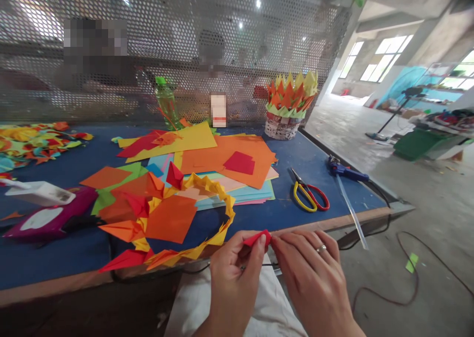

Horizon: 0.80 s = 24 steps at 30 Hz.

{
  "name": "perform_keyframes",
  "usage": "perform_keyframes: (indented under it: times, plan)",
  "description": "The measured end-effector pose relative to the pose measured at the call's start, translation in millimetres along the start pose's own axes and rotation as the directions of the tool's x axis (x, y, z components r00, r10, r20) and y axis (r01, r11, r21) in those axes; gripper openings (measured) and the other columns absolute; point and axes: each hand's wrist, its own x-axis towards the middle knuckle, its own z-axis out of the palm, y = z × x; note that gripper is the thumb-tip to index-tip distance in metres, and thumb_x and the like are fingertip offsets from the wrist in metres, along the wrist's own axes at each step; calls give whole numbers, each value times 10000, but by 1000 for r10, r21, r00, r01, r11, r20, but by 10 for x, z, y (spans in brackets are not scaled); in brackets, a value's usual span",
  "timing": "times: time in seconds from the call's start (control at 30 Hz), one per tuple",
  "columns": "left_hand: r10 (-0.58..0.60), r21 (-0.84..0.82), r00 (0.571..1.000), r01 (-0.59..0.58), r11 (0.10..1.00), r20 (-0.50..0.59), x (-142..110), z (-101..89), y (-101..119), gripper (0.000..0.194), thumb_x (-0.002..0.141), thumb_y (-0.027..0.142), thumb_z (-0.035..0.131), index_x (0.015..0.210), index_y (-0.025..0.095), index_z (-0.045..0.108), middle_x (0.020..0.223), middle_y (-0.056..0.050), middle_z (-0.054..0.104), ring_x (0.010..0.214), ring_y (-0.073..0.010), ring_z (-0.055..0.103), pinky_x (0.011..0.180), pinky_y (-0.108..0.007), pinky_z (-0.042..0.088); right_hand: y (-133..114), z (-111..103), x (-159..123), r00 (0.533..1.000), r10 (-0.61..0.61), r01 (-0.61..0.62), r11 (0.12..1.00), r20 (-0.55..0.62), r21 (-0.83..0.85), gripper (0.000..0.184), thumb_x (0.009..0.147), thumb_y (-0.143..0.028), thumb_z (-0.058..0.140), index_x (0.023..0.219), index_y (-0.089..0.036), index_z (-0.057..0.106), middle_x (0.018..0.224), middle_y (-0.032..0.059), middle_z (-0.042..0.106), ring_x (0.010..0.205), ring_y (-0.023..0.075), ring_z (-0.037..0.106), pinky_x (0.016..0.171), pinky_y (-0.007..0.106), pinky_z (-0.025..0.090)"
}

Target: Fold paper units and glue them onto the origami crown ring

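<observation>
A small folded piece of red paper (257, 238) is pinched between the thumb and fingers of my left hand (237, 273), just off the table's front edge. My right hand (311, 268), with a ring on one finger, has its fingertips closed on the right end of the same paper. To the left of my hands lies a ring of folded yellow paper (225, 199), with orange and red pointed paper pieces (126, 230) set along its left side. Loose orange paper squares (172, 218) lie inside and beside the ring.
Yellow-and-red-handled scissors (310, 197) and a blue glue gun (346, 170) lie at the right. Behind are stacked paper sheets (207, 154), a green-capped bottle (166, 100) and a paper-decorated pot (285, 122). A purple tool (74, 211) lies left. A perforated screen (237, 26) borders the table.
</observation>
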Motion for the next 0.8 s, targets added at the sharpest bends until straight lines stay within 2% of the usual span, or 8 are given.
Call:
perform_keyframes:
  times: [0.13,0.33,0.63,0.8]
  plan:
    - [-14,-19,999,15,1000,40,9,-7,-43,202,908,375,710,884,188,784,869,-56,799,746,-164,748,704,-199,614,-4,23,-4,999,-22,23,999,36,-30,151,955,-87,594,1008,-166,711,917,40,756,887,197,655,968,397,383]
    - [-31,-10,998,32,999,53,8,-28,-58,196,896,358,717,880,174,785,886,-68,797,761,-173,745,721,-216,609,-18,64,35,993,-38,42,999,107,-32,177,958,-72,554,873,-201,640,814,12,686,809,173,601,952,395,373]
    - [-95,-89,995,97,991,35,-15,1,24,203,876,376,733,837,181,769,827,-37,781,719,-138,710,700,-183,573,5,171,24,999,44,-44,998,18,52,255,919,-78,596,722,-225,527,698,-14,577,735,160,507,845,350,392]
    - [-244,-305,970,237,923,14,0,29,55,281,781,428,833,793,156,766,805,-50,771,727,-159,706,722,-227,604,39,145,33,993,116,-113,982,-9,154,227,851,-31,600,736,-218,543,694,-26,576,722,142,506,802,334,394]
